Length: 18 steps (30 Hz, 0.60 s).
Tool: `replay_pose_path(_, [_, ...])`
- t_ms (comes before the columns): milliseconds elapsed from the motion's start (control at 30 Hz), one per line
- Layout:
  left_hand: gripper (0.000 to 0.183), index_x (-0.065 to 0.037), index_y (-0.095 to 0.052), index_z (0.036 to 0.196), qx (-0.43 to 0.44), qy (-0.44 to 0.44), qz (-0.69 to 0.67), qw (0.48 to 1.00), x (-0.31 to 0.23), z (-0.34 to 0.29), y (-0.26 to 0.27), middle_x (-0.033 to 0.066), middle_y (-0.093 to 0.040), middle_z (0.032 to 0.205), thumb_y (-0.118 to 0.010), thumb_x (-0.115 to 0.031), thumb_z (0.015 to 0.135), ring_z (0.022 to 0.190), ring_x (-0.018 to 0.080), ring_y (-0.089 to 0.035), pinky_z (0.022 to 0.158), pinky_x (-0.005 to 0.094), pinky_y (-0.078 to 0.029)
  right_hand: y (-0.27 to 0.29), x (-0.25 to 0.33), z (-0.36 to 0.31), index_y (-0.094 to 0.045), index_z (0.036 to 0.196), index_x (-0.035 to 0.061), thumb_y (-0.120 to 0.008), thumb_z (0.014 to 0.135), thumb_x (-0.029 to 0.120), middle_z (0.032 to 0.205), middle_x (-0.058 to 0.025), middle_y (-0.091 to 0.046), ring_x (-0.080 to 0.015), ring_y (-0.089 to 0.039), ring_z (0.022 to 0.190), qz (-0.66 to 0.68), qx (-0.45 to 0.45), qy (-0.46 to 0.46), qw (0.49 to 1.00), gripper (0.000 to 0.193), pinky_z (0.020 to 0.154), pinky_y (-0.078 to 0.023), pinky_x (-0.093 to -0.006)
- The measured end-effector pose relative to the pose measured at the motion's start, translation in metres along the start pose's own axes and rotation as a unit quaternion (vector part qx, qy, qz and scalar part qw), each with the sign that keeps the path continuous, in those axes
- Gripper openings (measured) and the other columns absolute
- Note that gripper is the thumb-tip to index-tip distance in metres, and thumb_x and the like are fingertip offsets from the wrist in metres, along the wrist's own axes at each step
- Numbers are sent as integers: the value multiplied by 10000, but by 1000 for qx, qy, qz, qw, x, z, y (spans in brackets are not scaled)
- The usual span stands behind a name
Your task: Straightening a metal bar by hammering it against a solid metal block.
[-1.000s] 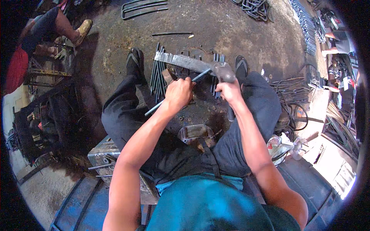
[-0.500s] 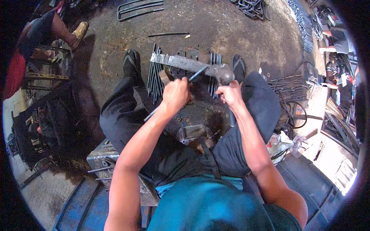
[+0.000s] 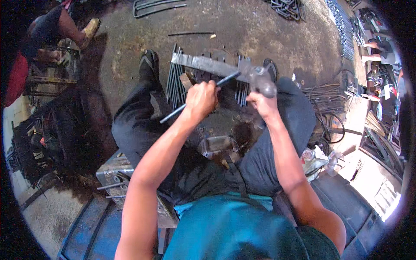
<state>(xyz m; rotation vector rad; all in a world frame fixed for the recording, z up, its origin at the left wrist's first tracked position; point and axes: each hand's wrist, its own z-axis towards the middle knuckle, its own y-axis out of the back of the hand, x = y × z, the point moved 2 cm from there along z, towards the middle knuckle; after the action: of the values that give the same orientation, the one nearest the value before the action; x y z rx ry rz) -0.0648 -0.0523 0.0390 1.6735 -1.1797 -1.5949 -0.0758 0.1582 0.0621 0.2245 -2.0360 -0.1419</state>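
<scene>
Slim grey metal rod (image 3: pixel 173 113), gripped in closed left hand (image 3: pixel 201 99), slanting toward flat grey metal bar (image 3: pixel 208 65), with bulky grey metal hammer (image 3: pixel 259 79) in closed right hand (image 3: pixel 264 105), perhaps risking a bruised left hand from a glancing blow.

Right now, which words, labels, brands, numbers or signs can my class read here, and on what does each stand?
No text is readable.
Hammer in the right hand: no lettering visible.
Metal rod in the left hand: none visible.
Crumpled bag at right: any print too small and blurred to read.
</scene>
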Motion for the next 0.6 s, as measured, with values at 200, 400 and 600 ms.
replay_pose_path(200, [288,4,-595,843,-1,-32,-13,999,-3,1,-15,234,-627,674,-576,-275,909,650,409,-648,579,501,-520,-4,-18,18,-577,673,-24,-670,609,9,621,-36,-601,-143,-559,572,-52,-37,2,998,118,544,-448,-326])
replay_pose_path(400, [311,32,-628,801,18,7,-35,999,3,3,-11,261,-630,705,-574,-256,906,708,425,-651,640,506,-524,13,-31,20,-570,678,-36,-653,599,-3,597,-67,-593,-172,-573,535,-53,-33,-71,995,119,515,-451,-336])
replay_pose_path(600, [472,13,-646,844,122,73,-278,950,1,13,11,58,-518,594,-444,-382,1006,565,171,-505,554,321,-417,19,-40,21,-525,629,-3,-609,637,-14,507,-65,-502,-156,-449,352,33,-10,-145,989,85,353,-337,-332])
